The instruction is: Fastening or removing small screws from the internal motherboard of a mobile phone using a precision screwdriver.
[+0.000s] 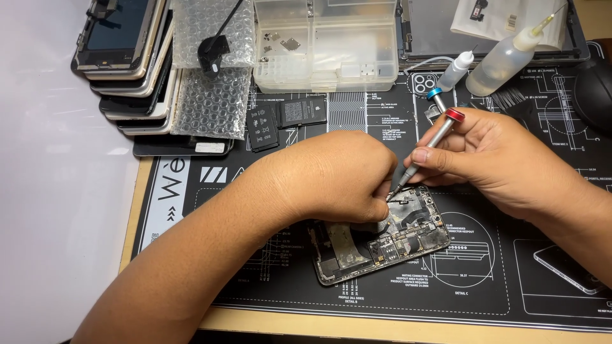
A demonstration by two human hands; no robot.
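An opened phone body (382,245) with bare circuit parts lies tilted on a black repair mat (484,280). My left hand (331,175) rests over the phone's upper middle, fingers curled down on its inner parts and hiding them. My right hand (503,156) holds a slim silver screwdriver (428,145) with a red cap, its tip touching the phone's upper edge beside my left fingertips. A second driver with a blue cap (437,99) stands just behind the first one.
A stack of phones (131,57) sits at the back left beside bubble wrap (213,70). Behind the mat stand a clear parts box (325,44) and two squeeze bottles (503,60). Two black batteries (287,118) lie on the mat.
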